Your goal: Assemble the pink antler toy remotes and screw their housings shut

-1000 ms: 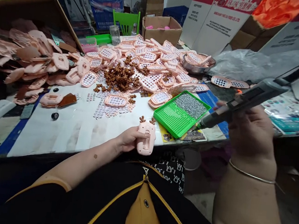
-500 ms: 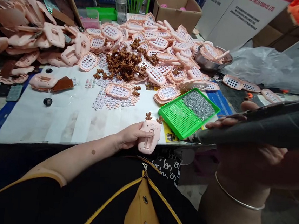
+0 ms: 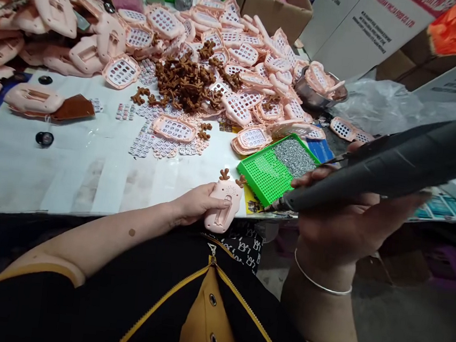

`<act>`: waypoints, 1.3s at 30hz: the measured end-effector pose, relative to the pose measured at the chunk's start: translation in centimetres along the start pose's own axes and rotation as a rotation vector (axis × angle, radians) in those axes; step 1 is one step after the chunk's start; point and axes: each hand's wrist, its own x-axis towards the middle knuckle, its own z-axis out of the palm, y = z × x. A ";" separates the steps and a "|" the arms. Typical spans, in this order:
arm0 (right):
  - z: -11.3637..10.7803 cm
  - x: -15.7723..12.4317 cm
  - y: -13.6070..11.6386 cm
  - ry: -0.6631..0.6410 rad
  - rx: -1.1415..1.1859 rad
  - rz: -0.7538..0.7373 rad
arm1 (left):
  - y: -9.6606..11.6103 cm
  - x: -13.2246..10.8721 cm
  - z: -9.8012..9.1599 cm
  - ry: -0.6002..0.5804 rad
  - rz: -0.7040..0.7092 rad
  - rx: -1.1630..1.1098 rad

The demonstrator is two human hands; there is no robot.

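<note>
Centrally, the left hand [image 3: 192,205] clamps a pale-pink, brown-antlered plastic casing [image 3: 227,214] near the edge of the white-covered table [image 3: 154,180]; rightward come a green perforated plastic tray [image 3: 268,177], then the right hand [image 3: 335,227], wrapped around a long dark-grey tool [image 3: 390,165].

Across our white-covered bench [image 3: 50,175] we have a broad heap of pink casings [image 3: 244,54] pierced with rows of holes. Brown antler pieces [image 3: 183,83] pile up at its near side, beside small button pieces [image 3: 142,142] lying in patches. We see a green tray [image 3: 263,181] near the front edge and two black discs [image 3: 44,139] toward the left.
</note>
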 end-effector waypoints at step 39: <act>5.1 -2.7 2.3 -0.445 0.036 -0.314 | -0.3 0.2 1.5 -0.018 0.018 -0.034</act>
